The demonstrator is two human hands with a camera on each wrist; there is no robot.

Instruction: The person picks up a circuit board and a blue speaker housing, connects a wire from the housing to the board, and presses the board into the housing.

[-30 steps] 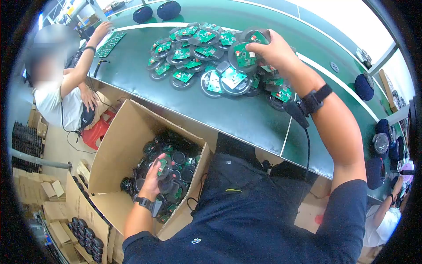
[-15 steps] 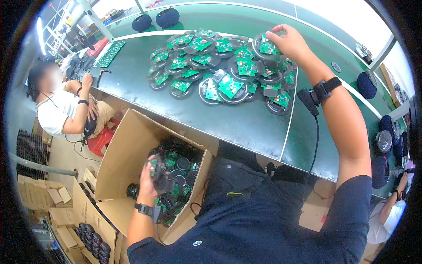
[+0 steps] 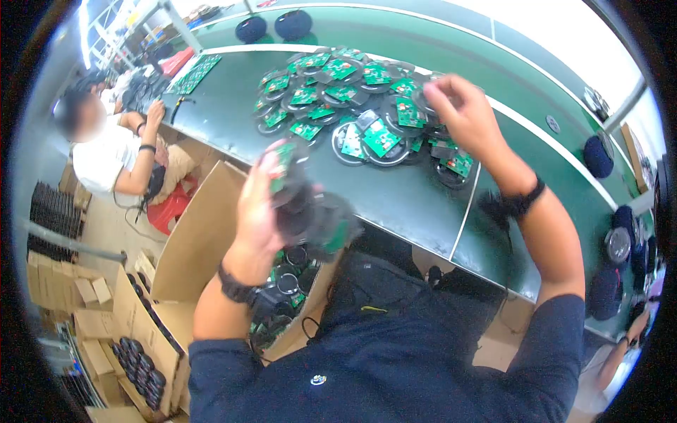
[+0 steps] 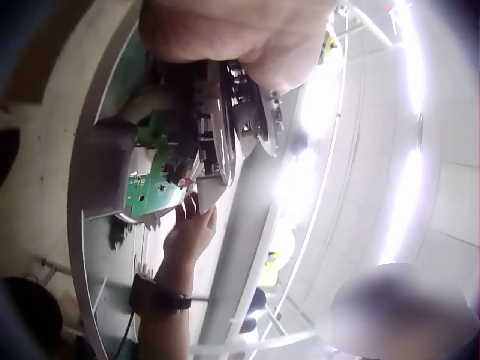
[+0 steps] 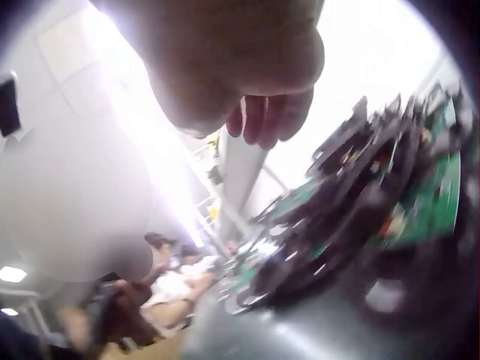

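Note:
My left hand (image 3: pixel 255 215) grips several round black plastic discs with green circuit boards (image 3: pixel 331 229), blurred by motion, in front of the table's near edge. In the left wrist view, the held discs (image 4: pixel 225 127) stand edge-on under the palm, a green board (image 4: pixel 154 187) showing beside them. My right hand (image 3: pixel 469 120) hovers over the right end of a pile of similar board-fitted discs (image 3: pixel 338 92) on the table. Seen from the right wrist, the right hand (image 5: pixel 232 67) has loosely bent fingers and nothing between them; the pile (image 5: pixel 375 187) lies beside it.
Below the table's near edge stands an open cardboard box (image 3: pixel 201 240) with more discs (image 3: pixel 289 282) inside. Dark fabric-covered rounded units (image 3: pixel 293 25) sit at the back, others (image 3: pixel 598 155) to the right. A seated person (image 3: pixel 116 155) works at the left.
My left hand has risen out of the box toward the table with several discs. My right hand has let go of a disc on the pile's right end and come slightly nearer.

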